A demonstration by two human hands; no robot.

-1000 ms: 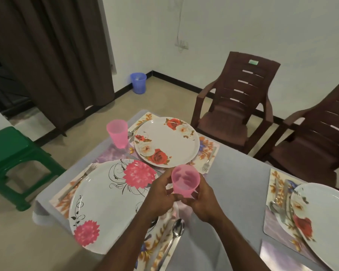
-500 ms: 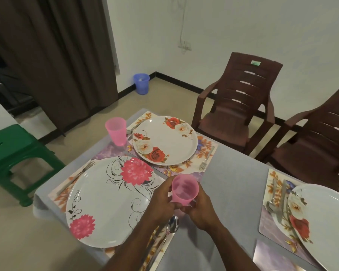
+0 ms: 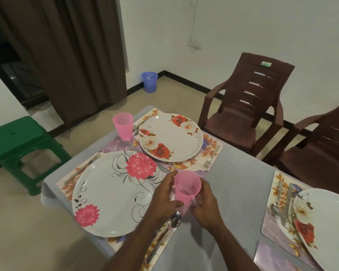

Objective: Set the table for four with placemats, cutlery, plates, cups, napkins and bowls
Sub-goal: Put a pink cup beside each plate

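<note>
Currently both hands are on one pink cup [image 3: 187,189]: left hand [image 3: 163,200] wraps its side with thumb and fingers curled round it, right hand [image 3: 205,207] cups the lower part from the other side. Cup is upright, mouth up, low over the table [image 3: 237,192] just right of the near-left placemat [image 3: 160,243]; can't tell whether its base is touching yet.

Round the hands: a spoon [image 3: 172,223] lies on that mat right below the cup, big pink-flower plate [image 3: 114,192] on its left, fork [image 3: 84,167] along the plate's far-left side. Far-left corner setting has a rose plate [image 3: 170,136], fork [image 3: 211,156] on its right and a second pink cup [image 3: 123,128] already standing at its left. Right edge: another rose plate [image 3: 325,222] on a mat with cutlery [image 3: 282,200]; no cup visible there.

Step, as I read it: placing cup number two, for the near-left setting. Next move needs the cup set flat clear of the spoon and plate rim, then both hands let go. No napkins or bowls in view, so likely under halfway.
</note>
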